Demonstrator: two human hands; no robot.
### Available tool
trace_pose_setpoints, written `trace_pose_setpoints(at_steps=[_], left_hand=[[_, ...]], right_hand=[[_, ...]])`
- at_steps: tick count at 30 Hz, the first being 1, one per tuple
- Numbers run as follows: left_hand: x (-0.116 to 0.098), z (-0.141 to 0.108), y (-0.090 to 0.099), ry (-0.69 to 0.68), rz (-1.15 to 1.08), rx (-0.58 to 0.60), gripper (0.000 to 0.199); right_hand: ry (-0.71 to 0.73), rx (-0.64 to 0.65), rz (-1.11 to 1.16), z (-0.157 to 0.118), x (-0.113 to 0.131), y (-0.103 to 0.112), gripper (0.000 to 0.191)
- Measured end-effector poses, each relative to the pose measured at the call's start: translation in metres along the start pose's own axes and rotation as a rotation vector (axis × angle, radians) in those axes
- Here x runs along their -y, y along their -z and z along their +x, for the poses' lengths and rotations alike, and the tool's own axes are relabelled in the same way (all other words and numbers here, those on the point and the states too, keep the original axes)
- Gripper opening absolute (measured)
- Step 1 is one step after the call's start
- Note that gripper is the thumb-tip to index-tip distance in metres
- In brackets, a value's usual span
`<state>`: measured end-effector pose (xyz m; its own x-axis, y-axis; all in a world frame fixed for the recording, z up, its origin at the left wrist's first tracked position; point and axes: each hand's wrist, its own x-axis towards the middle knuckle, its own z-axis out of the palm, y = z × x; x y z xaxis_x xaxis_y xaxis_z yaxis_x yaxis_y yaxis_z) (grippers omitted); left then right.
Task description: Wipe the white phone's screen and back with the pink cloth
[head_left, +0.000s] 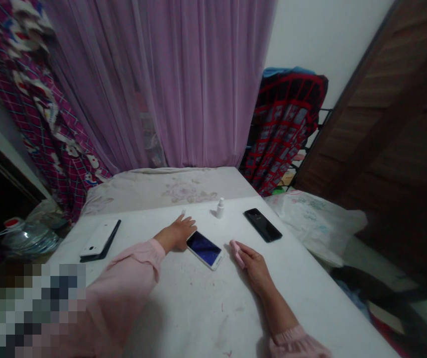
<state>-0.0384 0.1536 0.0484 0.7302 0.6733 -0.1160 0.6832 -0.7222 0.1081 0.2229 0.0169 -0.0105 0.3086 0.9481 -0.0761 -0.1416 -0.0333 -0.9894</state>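
A white-framed phone (pixel 205 250) with a dark blue screen lies face up on the white table (pixel 198 308). My left hand (pixel 181 231) is at its upper left corner, fingers spread and pointing away from me, near a small pale item (pixel 183 213). To the right of the phone, my right hand (pixel 251 262) holds a folded pink cloth-like piece (pixel 237 254). A small white bottle (pixel 220 208) stands upright behind the phone.
A black phone (pixel 263 224) lies near the right edge. At the left, a white phone (pixel 99 238) rests on a dark one (pixel 113 232). A purple curtain (pixel 198 84) hangs behind the table; a plastic bag (pixel 314 219) is beyond its right edge.
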Motion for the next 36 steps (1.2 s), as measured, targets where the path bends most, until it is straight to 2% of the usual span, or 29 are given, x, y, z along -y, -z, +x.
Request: trace_pose_setpoints(at_steps=[3,8,12,15,17,19,23,27,32,36], left_hand=[[-0.002,-0.029,-0.002,0.139,-0.024,0.070,0.072],[-0.029,-0.072,-0.034,0.263,-0.145,-0.106,0.070],[-0.057,-0.087,-0.062,0.387,-0.177,-0.203,0.068],[-0.070,-0.089,-0.075,0.439,-0.189,-0.255,0.072],[-0.075,-0.089,-0.080,0.451,-0.194,-0.299,0.075],[-0.076,-0.088,-0.083,0.444,-0.189,-0.346,0.073],[-0.076,-0.086,-0.085,0.418,-0.188,-0.372,0.068],[-0.077,-0.085,-0.080,0.427,-0.205,-0.328,0.070],[-0.081,-0.084,-0.076,0.426,-0.212,-0.337,0.069],[-0.083,-0.084,-0.073,0.430,-0.224,-0.326,0.070]], right_hand=[[-0.018,-0.009,-0.001,0.001,0.004,-0.003,0.045],[0.043,-0.042,-0.062,0.008,0.005,-0.019,0.043],[0.285,-0.055,-0.346,0.011,-0.001,-0.035,0.034],[0.481,-0.028,-0.566,0.011,-0.008,-0.046,0.028],[0.623,-0.010,-0.739,0.011,-0.014,-0.052,0.031],[0.729,-0.015,-0.903,0.014,-0.019,-0.057,0.034],[0.786,-0.027,-1.084,0.018,-0.024,-0.062,0.037],[0.819,-0.013,-1.128,0.012,-0.023,-0.071,0.039],[0.862,0.099,-1.121,-0.002,-0.019,-0.088,0.036],[0.847,0.145,-1.175,-0.006,-0.016,-0.091,0.036]])
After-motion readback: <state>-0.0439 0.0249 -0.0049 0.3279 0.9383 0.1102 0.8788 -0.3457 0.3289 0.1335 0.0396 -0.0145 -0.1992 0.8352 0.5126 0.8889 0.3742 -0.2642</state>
